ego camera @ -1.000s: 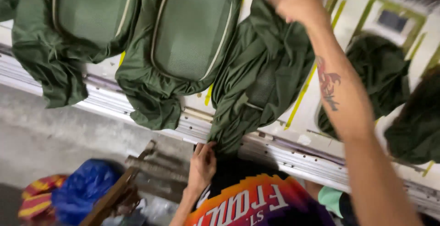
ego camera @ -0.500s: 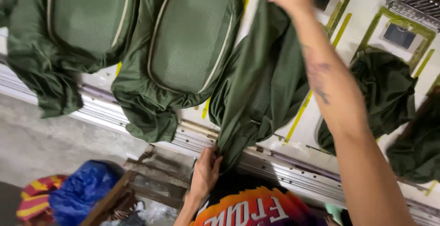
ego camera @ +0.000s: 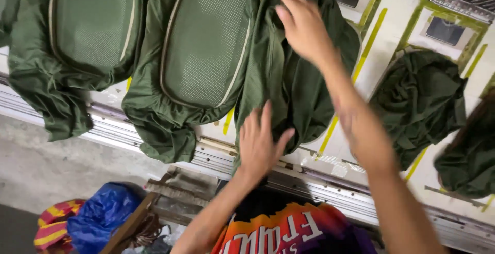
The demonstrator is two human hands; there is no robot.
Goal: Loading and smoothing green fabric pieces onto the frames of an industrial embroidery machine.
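- The dark green fabric piece (ego camera: pixel 289 73) was thin and limp, falling in soft folds across the white worktable (ego camera: pixel 392 43), whose top was marked with yellow-green tape lines.
- The left hand (ego camera: pixel 260 143) lay flat on the lower part of this fabric near the table's ribbed metal edge (ego camera: pixel 154 130), fingers spread, clasping nothing.
- The right hand (ego camera: pixel 301 22) hovered over or rested on the fabric's upper part with fingers extended and loose; actual contact could not be told.
- The two hands were well apart, one at each end of the fabric, which lay between them.
- Just beside it to the left sat a green piece with a mesh panel (ego camera: pixel 203 53) of rounded shape with pale piping, its cloth hanging over the edge.
- A second mesh-panelled piece (ego camera: pixel 90 24) lay further left.
- A crumpled green bundle (ego camera: pixel 417 99) lay to the right.
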